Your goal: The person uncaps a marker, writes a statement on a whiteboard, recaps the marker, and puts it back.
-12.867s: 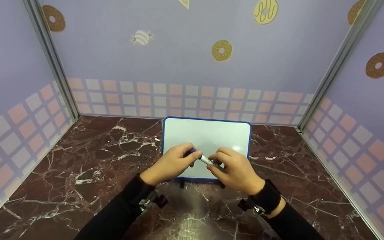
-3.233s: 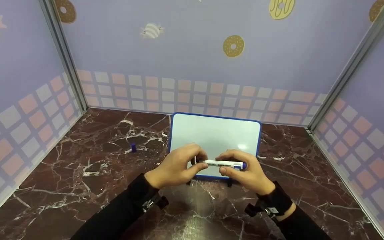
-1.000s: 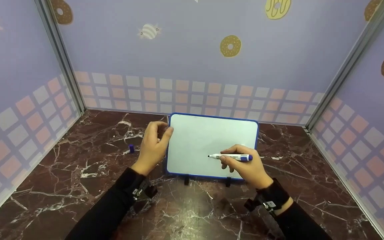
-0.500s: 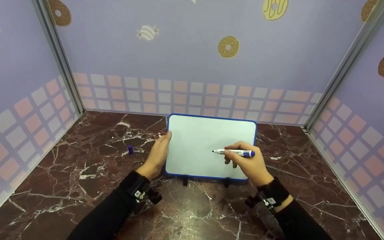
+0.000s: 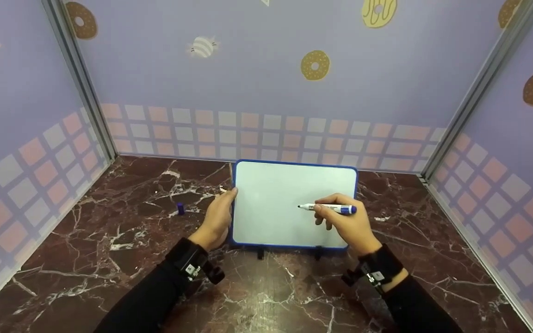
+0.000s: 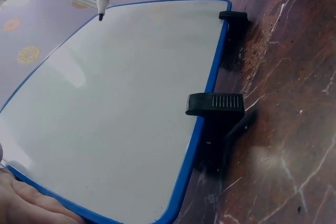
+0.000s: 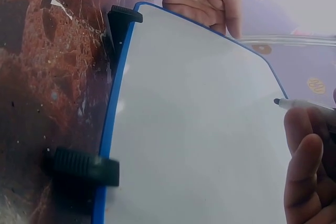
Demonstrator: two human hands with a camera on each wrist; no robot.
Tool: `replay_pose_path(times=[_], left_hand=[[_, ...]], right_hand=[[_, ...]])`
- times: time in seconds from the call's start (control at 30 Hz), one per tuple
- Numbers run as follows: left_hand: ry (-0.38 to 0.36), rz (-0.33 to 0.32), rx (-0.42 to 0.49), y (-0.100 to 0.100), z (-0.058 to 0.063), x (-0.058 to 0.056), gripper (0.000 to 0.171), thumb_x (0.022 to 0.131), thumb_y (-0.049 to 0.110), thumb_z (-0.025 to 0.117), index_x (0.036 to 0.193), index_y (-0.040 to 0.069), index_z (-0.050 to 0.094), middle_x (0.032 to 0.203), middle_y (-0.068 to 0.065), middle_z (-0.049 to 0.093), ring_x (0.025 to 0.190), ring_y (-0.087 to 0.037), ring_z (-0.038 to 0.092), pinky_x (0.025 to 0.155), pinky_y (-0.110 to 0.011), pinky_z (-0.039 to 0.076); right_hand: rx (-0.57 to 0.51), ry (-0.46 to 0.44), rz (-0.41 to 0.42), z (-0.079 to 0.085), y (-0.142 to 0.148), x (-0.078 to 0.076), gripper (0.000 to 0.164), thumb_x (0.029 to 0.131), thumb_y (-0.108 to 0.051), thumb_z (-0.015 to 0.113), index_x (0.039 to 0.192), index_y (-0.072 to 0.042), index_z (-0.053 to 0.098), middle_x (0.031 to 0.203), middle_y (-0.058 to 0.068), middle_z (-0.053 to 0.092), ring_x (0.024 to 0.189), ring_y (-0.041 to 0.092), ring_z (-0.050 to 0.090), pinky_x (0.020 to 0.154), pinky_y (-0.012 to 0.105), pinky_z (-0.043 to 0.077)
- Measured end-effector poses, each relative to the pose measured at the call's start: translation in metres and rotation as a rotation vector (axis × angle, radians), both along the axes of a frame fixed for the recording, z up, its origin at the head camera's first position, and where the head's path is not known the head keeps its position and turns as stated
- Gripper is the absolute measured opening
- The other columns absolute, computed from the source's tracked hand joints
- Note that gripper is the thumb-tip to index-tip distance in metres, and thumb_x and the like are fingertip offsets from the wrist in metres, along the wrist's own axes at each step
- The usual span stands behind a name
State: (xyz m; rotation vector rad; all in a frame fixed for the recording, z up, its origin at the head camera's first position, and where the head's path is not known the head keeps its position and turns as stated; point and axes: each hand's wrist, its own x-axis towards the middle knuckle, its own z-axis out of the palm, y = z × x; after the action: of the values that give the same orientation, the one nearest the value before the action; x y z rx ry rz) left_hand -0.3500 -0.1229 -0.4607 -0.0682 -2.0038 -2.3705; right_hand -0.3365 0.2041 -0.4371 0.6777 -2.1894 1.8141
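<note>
A whiteboard with a blue frame stands tilted back on black feet. My left hand grips its left edge, thumb at the front and fingers behind, mostly hidden. My right hand pinches an uncapped white marker with a blue end between thumb and fingers, its dark tip pointing left over the board's right half. Whether the tip touches the board I cannot tell. No writing shows on the white surface. The dark blue cap lies on the table, left of my left hand.
The table has a dark red marbled top with white veins. Purple panels with donut prints and a checked band enclose it at the back and sides. Grey metal posts stand at both back corners.
Earlier both hands held the marker; by 3.2 s ago its cap lay on the table. Since then my left hand left the marker and took the board's left edge. The marker has shifted slightly up and right.
</note>
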Motion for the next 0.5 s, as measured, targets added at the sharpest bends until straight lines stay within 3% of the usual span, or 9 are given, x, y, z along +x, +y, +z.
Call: replay_pose_path(times=[0.1,0.17,0.23,0.33,0.43,0.5], left_hand=[[0.008,-0.017,-0.009,0.003,-0.002,0.001,0.06,0.12,0.027,0.043,0.158,-0.019,0.041,0.168,-0.037,0.035,0.16,-0.047,0.03,0.134,-0.055,0.028],[0.004,-0.023,-0.022,0.006,-0.002,0.003,0.06,0.12,0.026,0.044,0.158,-0.019,0.04,0.167,-0.037,0.037,0.158,-0.048,0.034,0.132,-0.056,0.031],[-0.011,-0.022,-0.037,0.009,-0.003,0.003,0.063,0.12,0.027,0.046,0.16,-0.02,0.035,0.168,-0.038,0.033,0.159,-0.048,0.032,0.133,-0.056,0.03],[-0.021,0.002,-0.058,0.012,-0.004,0.005,0.074,0.118,0.026,0.05,0.164,-0.023,0.02,0.177,-0.037,0.017,0.167,-0.047,0.014,0.137,-0.055,0.018],[-0.004,-0.027,-0.036,0.015,-0.005,0.006,0.068,0.118,0.024,0.049,0.161,-0.024,0.025,0.17,-0.041,0.028,0.162,-0.049,0.027,0.135,-0.056,0.026],[0.013,-0.069,-0.015,0.017,-0.006,0.007,0.06,0.119,0.023,0.047,0.156,-0.023,0.036,0.158,-0.042,0.044,0.15,-0.049,0.044,0.127,-0.056,0.04]], right_hand=[[0.014,0.015,0.001,0.001,0.0,0.001,0.009,0.104,-0.013,0.082,0.108,-0.005,0.082,0.087,0.014,0.08,0.071,0.031,0.076,0.057,0.026,0.057],[0.011,0.019,0.003,0.002,0.001,0.001,0.009,0.104,-0.013,0.082,0.109,-0.005,0.082,0.087,0.014,0.08,0.071,0.032,0.076,0.057,0.027,0.057],[0.006,0.018,0.004,0.003,0.001,0.001,0.01,0.104,-0.014,0.082,0.109,-0.005,0.082,0.087,0.015,0.079,0.071,0.032,0.076,0.057,0.027,0.057],[0.001,0.01,0.003,0.003,0.001,0.002,0.012,0.103,-0.016,0.083,0.109,-0.005,0.082,0.087,0.015,0.08,0.071,0.031,0.076,0.058,0.027,0.058],[0.007,0.011,0.005,0.003,0.001,0.002,0.012,0.103,-0.016,0.083,0.109,-0.006,0.082,0.087,0.015,0.08,0.071,0.031,0.076,0.058,0.027,0.058],[0.007,0.014,0.015,0.002,0.0,0.001,0.012,0.104,-0.014,0.083,0.11,-0.004,0.082,0.088,0.015,0.08,0.072,0.031,0.076,0.058,0.026,0.058]])
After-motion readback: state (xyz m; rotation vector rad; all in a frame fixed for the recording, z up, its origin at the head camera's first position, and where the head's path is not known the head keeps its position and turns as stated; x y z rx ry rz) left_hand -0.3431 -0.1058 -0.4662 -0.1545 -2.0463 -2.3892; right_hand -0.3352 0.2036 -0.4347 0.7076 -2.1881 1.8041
